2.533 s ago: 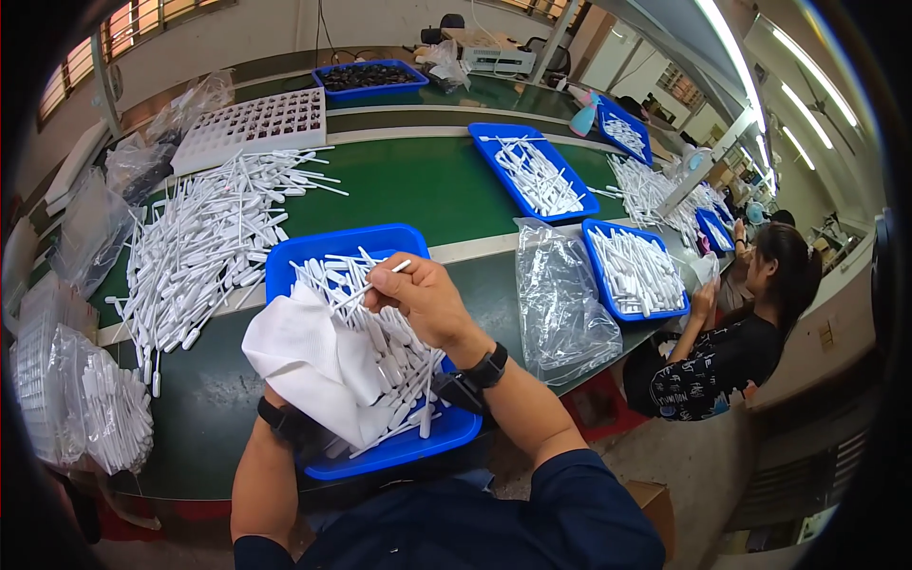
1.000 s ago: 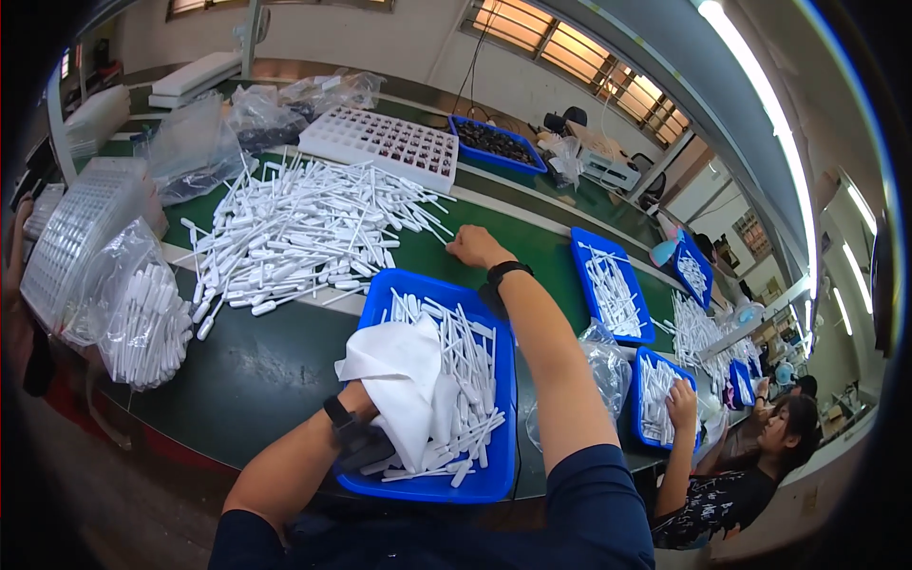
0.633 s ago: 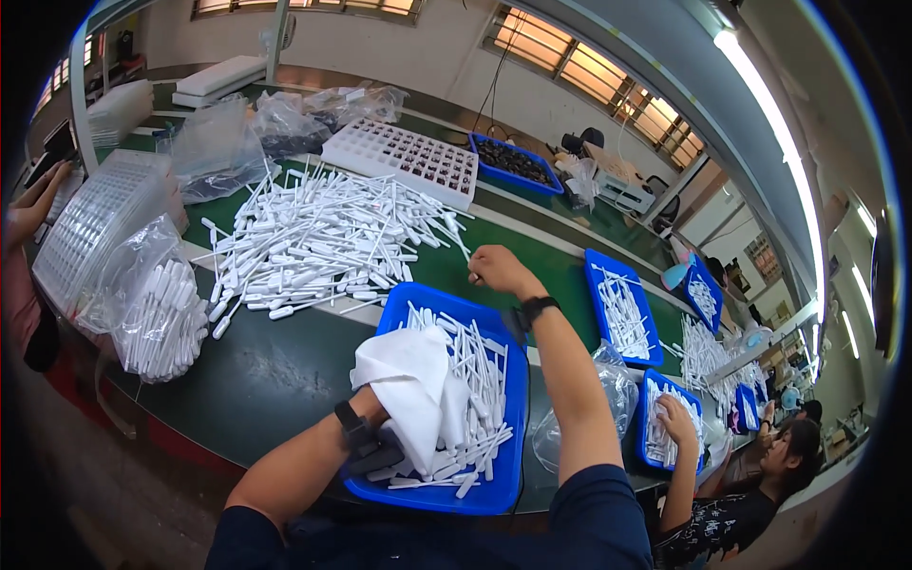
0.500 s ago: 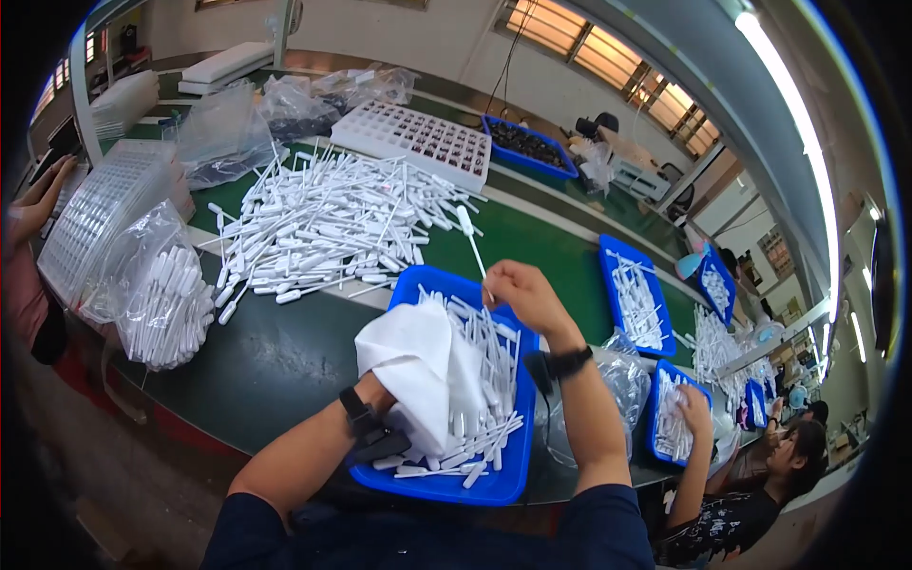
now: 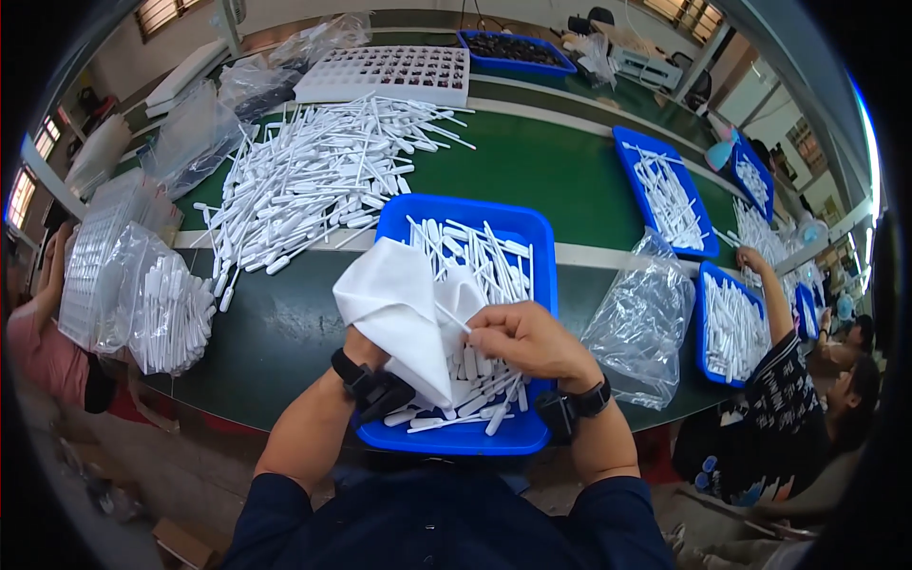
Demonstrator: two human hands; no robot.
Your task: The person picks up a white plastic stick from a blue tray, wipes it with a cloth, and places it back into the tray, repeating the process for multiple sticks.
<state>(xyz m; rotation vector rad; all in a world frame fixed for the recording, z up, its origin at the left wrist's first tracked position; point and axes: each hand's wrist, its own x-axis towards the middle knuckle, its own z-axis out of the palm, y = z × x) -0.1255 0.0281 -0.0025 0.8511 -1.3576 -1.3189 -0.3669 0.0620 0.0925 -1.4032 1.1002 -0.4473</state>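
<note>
A blue tray (image 5: pixel 532 233) sits at the near edge of the green table, filled with several white plastic pipettes (image 5: pixel 475 256). My left hand (image 5: pixel 359 344) is mostly hidden under a white cloth (image 5: pixel 404 304) that it holds over the tray. My right hand (image 5: pixel 522 342) pinches one thin white pipette (image 5: pixel 450 316) whose tip lies inside the cloth. Both wrists wear dark bands.
A large loose pile of white pipettes (image 5: pixel 304 180) lies on the table beyond the tray, left. A white grid rack (image 5: pixel 385 74) stands behind it. Clear bags (image 5: pixel 641 318) and more blue trays (image 5: pixel 665 195) lie right, where a seated person (image 5: pixel 788 408) works.
My right hand reached out to the pile beyond the tray, picked up a pipette and came back over the tray, where it now holds the pipette against the cloth.
</note>
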